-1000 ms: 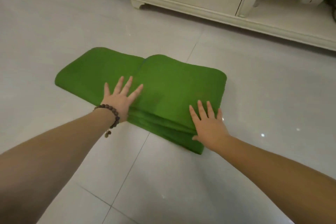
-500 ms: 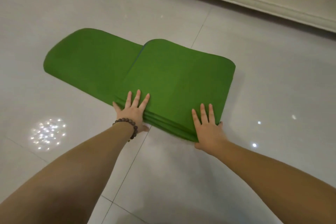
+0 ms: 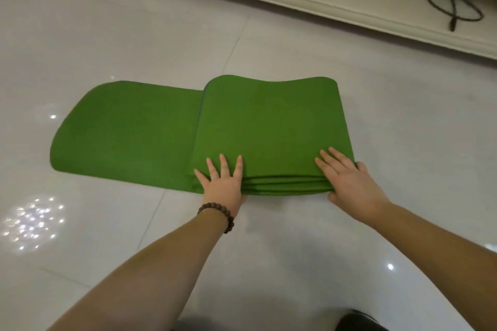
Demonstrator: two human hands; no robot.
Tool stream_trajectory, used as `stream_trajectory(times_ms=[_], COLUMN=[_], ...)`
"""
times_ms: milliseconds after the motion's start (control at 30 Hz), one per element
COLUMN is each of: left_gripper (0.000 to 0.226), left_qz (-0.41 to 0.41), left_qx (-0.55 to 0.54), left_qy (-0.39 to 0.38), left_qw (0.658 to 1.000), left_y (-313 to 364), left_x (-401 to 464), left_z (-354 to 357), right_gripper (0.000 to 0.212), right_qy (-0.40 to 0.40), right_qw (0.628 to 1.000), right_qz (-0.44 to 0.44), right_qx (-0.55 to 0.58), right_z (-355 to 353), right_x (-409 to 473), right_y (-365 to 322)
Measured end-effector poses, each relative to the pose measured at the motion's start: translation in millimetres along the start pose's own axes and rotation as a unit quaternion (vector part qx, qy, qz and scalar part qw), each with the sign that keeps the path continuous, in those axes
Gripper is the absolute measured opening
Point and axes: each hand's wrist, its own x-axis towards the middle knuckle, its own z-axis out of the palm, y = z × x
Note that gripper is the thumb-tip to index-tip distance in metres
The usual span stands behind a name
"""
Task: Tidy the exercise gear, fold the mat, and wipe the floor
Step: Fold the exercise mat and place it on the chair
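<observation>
Your left hand (image 3: 223, 183) and right hand (image 3: 347, 177) press flat, fingers straight, on the folded mat (image 3: 269, 129). If you release, the 3 layers may spring open toward 9 o'clock.

- 2 bare forearms come into the head view from the bottom edge, with no sleeve showing on either.
- The left hand (image 3: 223, 185) has nothing on its fingers that I can make out, no ring or glove.
- On the left wrist sits 1 bracelet (image 3: 218, 213) of round, dark brown beads, strung in a single row; the beads look like matte wood.
- The right hand (image 3: 349, 183) is bare too, and its wrist carries no band or watch.
- At the bottom edge, dark clothing (image 3: 357, 321) shows, too blurred to tell what garment it is.
</observation>
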Motion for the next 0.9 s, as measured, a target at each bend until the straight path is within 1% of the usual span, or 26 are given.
stream_trajectory(times_ms=[100,200,267,367,433,500,533,600,633,667,733,767,833,900], left_gripper=[0.088,0.087,0.087,0.09,0.094,0.102,0.105,0.107,0.106,0.103,0.093,0.088,0.081,0.078], left_qz=[0.057,0.108,0.133,0.161,0.167,0.158,0.152,0.148,0.154,0.163,0.174,0.175,0.177,0.198], left_qx=[0.027,0.048,0.058,0.07,0.08,0.102,0.115,0.14,0.15,0.162,0.177,0.181,0.187,0.187], left_qy=[-0.008,-0.012,-0.011,0.009,0.026,0.039,0.044,0.043,0.037,0.033,0.032,0.035,0.054,0.092], left_qw=[0.998,0.993,0.989,0.984,0.982,0.981,0.981,0.978,0.976,0.973,0.968,0.967,0.965,0.958], left_y=[62,120,151,185,185,178,172,163,161,162,167,170,170,163], left_x=[-20,-42,-55,-66,-68,-66,-63,-59,-59,-60,-63,-66,-70,-71], left_z=[6,15,23,36,42,49,51,50,49,48,46,45,39,25], right_gripper=[0.078,0.088,0.095,0.099,0.103,0.104,0.102,0.091,0.087,0.088,0.093,0.099,0.111,0.114], right_qy=[0.009,0.071,0.084,0.104,0.097,0.084,0.083,0.086,0.085,0.089,0.113,0.126,0.14,0.148], right_qw=[0.999,0.994,0.991,0.988,0.987,0.988,0.988,0.987,0.987,0.986,0.988,0.989,0.988,0.986], right_qz=[0.028,0.037,0.045,0.058,0.071,0.095,0.106,0.122,0.131,0.133,0.103,0.081,0.061,0.071], right_qx=[0.031,0.073,0.089,0.102,0.106,0.085,0.078,0.055,0.044,0.037,0.022,0.021,0.018,0.022], right_z=[29,65,89,120,138,160,170,180,181,178,168,161,148,137], right_x=[-51,-101,-127,-155,-156,-156,-155,-153,-152,-151,-145,-141,-130,-121], right_y=[55,105,132,158,156,145,137,124,118,113,101,94,84,79])
